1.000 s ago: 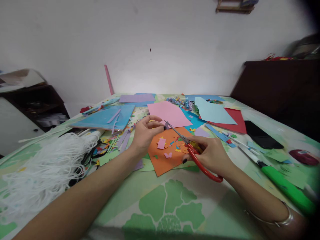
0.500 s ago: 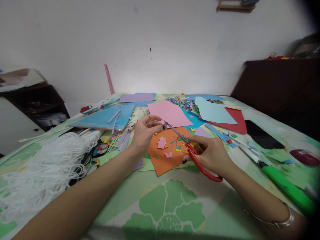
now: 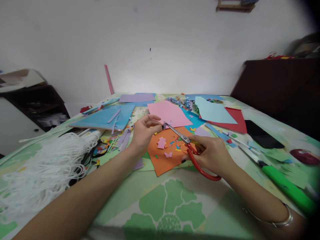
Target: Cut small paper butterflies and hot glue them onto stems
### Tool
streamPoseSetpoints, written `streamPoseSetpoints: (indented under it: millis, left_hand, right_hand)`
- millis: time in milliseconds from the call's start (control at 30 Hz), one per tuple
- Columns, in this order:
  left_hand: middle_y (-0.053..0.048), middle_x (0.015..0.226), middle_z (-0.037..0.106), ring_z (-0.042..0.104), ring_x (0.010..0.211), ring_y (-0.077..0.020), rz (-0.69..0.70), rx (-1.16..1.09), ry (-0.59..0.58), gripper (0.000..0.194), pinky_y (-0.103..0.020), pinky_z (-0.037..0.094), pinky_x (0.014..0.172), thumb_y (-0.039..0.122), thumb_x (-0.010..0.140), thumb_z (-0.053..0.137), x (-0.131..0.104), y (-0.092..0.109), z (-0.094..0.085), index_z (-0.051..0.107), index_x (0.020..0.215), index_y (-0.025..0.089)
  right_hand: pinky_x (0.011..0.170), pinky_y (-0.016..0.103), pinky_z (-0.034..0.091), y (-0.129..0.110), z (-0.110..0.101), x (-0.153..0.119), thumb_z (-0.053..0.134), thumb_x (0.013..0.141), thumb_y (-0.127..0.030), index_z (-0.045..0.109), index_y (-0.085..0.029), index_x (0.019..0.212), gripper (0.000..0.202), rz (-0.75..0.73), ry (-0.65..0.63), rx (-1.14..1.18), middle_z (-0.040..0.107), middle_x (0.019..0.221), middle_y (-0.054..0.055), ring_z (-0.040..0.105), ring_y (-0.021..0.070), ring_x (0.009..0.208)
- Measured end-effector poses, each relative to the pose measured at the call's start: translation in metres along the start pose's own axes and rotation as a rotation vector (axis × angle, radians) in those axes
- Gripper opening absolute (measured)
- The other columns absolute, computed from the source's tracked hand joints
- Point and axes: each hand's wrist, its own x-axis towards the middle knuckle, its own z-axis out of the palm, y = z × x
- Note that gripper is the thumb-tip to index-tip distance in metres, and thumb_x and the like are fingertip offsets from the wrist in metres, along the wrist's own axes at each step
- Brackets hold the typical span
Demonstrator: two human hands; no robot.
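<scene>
Head view: right hand (image 3: pixel 212 154) still grips red scissors (image 3: pixel 197 160), blades barely shifted; left hand (image 3: pixel 143 131) still pinches purple scrap (image 3: pixel 163 126).

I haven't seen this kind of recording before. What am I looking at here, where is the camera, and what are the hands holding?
There is no machine: a camera worn on a person's head looks forward and down at their own two bare hands. The right hand holds red-handled scissors. The left hand pinches a tiny purple paper piece at the blade tips. Below lies an orange sheet strewn with scraps, on a green flowered tablecloth. Around it are a pink sheet, a blue sheet, white cord and a green-handled tool.
</scene>
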Motion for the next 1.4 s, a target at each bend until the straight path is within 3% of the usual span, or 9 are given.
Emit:
streamPoseSetpoints:
  millis: [500, 1400]
  left_hand:
    - [0.0, 0.064, 0.066, 0.063, 0.063, -0.0154, 0.033, 0.098, 0.039, 0.026, -0.027, 0.047, 0.06, 0.015, 0.055, 0.07, -0.0023, 0.0065, 0.0024, 0.062, 0.08, 0.017]
    - [-0.001, 0.066, 0.066, 0.063, 0.065, -0.0161, 0.124, 0.15, 0.034, 0.024, -0.028, 0.049, 0.062, 0.014, 0.058, 0.07, 0.0005, 0.0013, -0.0013, 0.062, 0.08, 0.018]
  right_hand:
    - [0.05, 0.024, 0.026, 0.0009, 0.0003, 0.0, 0.06, 0.073, -0.058, 0.07, -0.017, 0.087, 0.045, -0.03, -0.013, -0.116, 0.05, 0.055, 0.0, 0.038, 0.0117, 0.049]
    - [0.051, 0.025, 0.024, 0.0042, 0.0036, -0.0018, 0.059, 0.075, -0.036, 0.069, -0.018, 0.095, 0.028, -0.082, 0.016, -0.308, 0.058, 0.062, 0.001, 0.044, 0.0131, 0.053]
